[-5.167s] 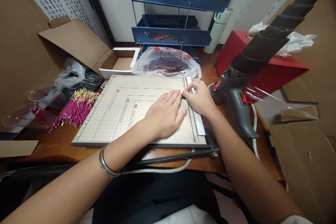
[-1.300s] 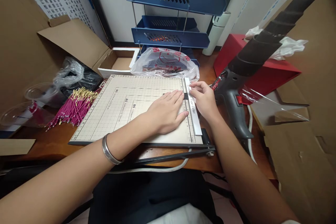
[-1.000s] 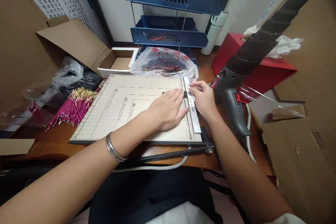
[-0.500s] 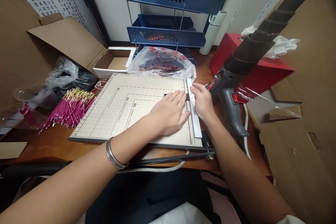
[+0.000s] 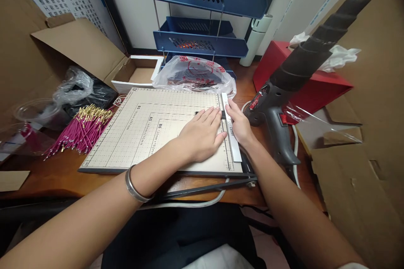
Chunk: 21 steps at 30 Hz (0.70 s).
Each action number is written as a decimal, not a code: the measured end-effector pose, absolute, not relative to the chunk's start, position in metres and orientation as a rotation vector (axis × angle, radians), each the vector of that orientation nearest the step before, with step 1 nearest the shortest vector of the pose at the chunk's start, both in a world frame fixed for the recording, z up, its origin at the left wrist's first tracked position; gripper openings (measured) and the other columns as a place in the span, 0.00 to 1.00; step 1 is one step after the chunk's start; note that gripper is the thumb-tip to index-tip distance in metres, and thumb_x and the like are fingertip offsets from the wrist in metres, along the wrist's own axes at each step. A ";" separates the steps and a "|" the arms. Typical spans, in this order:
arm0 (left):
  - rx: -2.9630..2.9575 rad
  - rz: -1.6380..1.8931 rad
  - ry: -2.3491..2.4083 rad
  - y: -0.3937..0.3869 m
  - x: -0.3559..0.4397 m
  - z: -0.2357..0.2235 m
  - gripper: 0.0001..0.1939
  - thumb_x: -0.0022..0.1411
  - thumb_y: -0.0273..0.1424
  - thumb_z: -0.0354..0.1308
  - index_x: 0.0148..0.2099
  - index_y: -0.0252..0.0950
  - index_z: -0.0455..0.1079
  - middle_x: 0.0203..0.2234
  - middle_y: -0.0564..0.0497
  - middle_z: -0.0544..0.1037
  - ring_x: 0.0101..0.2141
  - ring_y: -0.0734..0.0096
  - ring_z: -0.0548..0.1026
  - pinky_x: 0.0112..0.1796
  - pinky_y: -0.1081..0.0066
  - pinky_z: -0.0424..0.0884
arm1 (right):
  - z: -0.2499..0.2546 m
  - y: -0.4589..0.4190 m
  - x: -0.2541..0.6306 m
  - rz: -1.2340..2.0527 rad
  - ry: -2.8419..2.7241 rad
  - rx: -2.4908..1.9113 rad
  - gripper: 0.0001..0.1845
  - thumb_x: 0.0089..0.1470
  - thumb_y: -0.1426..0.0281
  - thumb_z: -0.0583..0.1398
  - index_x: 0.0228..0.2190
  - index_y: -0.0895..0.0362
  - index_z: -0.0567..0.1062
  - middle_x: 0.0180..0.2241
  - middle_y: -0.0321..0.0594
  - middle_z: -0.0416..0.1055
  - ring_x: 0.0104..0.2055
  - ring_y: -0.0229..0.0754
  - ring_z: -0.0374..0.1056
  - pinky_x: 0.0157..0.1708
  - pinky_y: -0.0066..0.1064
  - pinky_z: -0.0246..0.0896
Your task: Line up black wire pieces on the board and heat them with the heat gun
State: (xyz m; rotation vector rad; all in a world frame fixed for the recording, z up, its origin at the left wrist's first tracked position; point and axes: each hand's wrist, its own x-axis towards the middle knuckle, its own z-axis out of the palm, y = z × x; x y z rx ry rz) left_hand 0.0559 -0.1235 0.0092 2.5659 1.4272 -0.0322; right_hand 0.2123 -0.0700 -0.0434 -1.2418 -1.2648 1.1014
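Head view: the left hand (image 5: pixel 203 136) lies palm down on the cream, grid-printed board (image 5: pixel 172 100), fingers straight and close together, thumb spread, pinning a flat bundle of thin black strands (image 5: pixel 223 114) without gripping it. The bundle lies crosswise beneath that hand; its ends show left of the fingertips and beside the flat white strip (image 5: pixel 235 147) at the board's right edge. The fingers of the right hand (image 5: pixel 241 125) are partly bent, with their tips at the white strip; whether they grip anything cannot be determined. For a sound hold, apply even palm pressure, align the strands parallel to the grid, level their ends, and keep fingertips clear of the board's edge. Legible markings: "B5", "A5" and "B6" on the board; "...per Cutter" on the white strip, the beginning covered. Red print on the translucent white plastic bag (image 5: pixel 192 73) is illegible.
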 end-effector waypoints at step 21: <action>2.551 0.028 1.437 -0.126 0.052 0.006 0.39 0.80 0.45 0.35 0.80 0.23 0.43 0.78 0.38 0.43 0.78 0.54 0.42 0.75 0.54 0.42 | -0.042 -0.070 0.208 1.233 -1.365 -1.228 0.58 0.58 0.37 0.56 0.75 0.61 0.51 0.79 0.41 0.43 0.82 0.45 0.35 0.80 0.41 0.33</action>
